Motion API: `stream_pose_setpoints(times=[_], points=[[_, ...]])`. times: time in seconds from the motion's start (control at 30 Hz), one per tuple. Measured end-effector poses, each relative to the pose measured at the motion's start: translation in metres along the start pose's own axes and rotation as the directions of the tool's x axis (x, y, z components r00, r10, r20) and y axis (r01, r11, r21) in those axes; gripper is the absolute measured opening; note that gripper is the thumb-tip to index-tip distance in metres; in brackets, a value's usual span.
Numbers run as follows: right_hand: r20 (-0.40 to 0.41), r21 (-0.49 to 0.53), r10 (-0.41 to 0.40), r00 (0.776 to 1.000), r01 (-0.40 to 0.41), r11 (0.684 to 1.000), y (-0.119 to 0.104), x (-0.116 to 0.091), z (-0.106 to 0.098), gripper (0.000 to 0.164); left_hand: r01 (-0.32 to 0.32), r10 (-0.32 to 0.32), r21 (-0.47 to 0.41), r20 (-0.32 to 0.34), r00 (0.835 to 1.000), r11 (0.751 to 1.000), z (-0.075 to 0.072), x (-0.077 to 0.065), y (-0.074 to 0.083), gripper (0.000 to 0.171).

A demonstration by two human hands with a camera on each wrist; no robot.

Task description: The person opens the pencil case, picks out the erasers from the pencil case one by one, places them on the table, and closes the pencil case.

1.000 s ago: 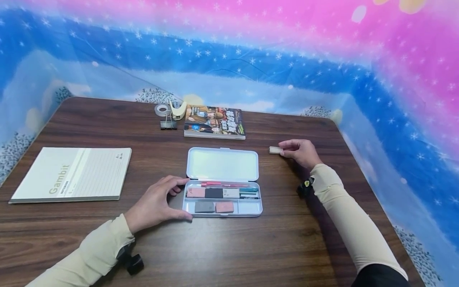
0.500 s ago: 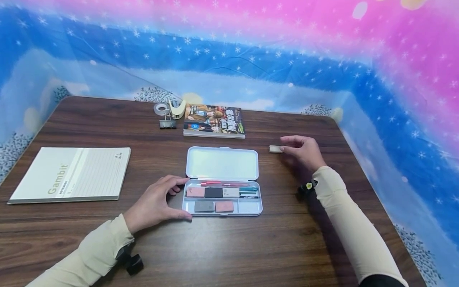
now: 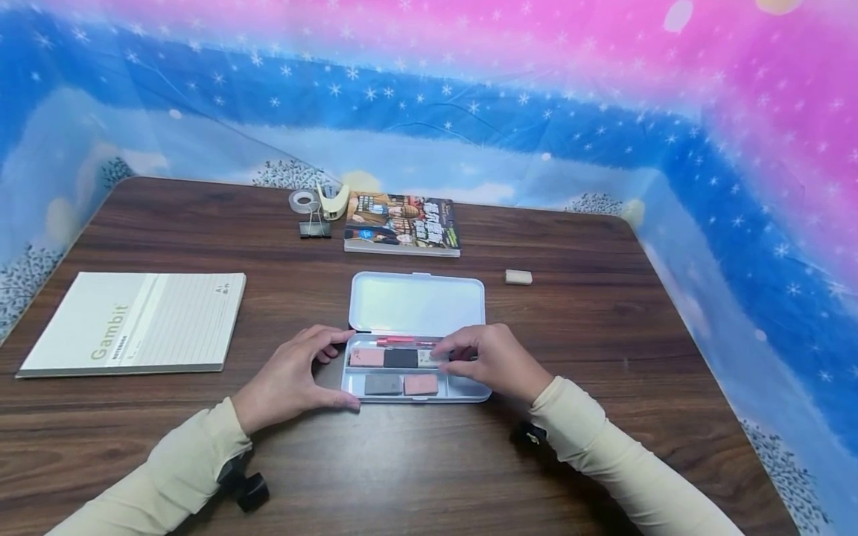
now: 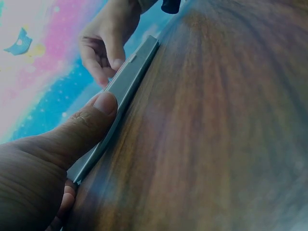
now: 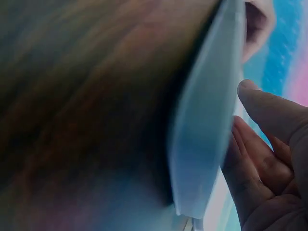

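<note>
An open white pencil case (image 3: 417,304) lies on the table in the head view. My left hand (image 3: 295,383) holds its left end, thumb at the front edge and fingers behind. My right hand (image 3: 499,362) reaches over the case's right part, fingertips by a white eraser (image 3: 427,359); thumb and fingers look apart in the right wrist view. Beside the white one sit a black eraser (image 3: 401,359) and a pink eraser (image 3: 366,358), with a red pen (image 3: 395,341) behind. The front compartment holds a grey eraser (image 3: 383,384) and another pink eraser (image 3: 421,384). My right hand hides the case's right contents.
A small beige eraser (image 3: 518,278) lies on the table right of the lid. Behind the case is a comic-covered book (image 3: 402,223), with a binder clip (image 3: 315,228), tape roll (image 3: 303,201) and cream stapler (image 3: 333,202) beside it. A notebook (image 3: 134,324) lies at left.
My right hand has let go of the beige eraser, leaving it on the table, and moved left and toward me over the pencil case. My left hand stays in place.
</note>
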State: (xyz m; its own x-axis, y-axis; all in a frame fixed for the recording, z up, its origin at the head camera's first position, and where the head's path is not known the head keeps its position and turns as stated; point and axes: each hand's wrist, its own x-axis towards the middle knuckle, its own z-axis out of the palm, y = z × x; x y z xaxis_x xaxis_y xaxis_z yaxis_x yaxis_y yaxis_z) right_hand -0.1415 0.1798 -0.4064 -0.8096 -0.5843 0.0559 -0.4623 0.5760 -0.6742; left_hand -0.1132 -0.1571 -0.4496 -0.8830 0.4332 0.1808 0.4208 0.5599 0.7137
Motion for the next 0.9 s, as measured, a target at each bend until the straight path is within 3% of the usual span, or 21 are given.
stream_pose_setpoints(times=[0.27,0.57,0.73,0.9], points=[[0.004,-0.038,0.003,1.0,-0.003,0.999,0.002,0.003,0.003,0.022,0.011,-0.011,-0.002,0.011,1.0,1.0,0.0,0.0,0.0,0.091],[-0.021,0.032,0.036,0.999,-0.035,0.999,0.004,0.001,-0.004,0.02,0.011,-0.01,-0.002,0.008,1.0,1.0,0.0,-0.001,0.001,0.092],[-0.155,0.043,0.05,0.987,-0.043,0.998,0.027,-0.004,-0.041,0.022,0.024,-0.024,0.001,0.016,1.0,1.0,0.0,-0.001,0.001,0.092],[-0.33,-0.015,0.173,0.928,-0.188,0.982,0.077,-0.011,-0.097,0.018,0.02,-0.02,0.001,0.017,1.0,1.0,-0.002,0.0,0.002,0.093]])
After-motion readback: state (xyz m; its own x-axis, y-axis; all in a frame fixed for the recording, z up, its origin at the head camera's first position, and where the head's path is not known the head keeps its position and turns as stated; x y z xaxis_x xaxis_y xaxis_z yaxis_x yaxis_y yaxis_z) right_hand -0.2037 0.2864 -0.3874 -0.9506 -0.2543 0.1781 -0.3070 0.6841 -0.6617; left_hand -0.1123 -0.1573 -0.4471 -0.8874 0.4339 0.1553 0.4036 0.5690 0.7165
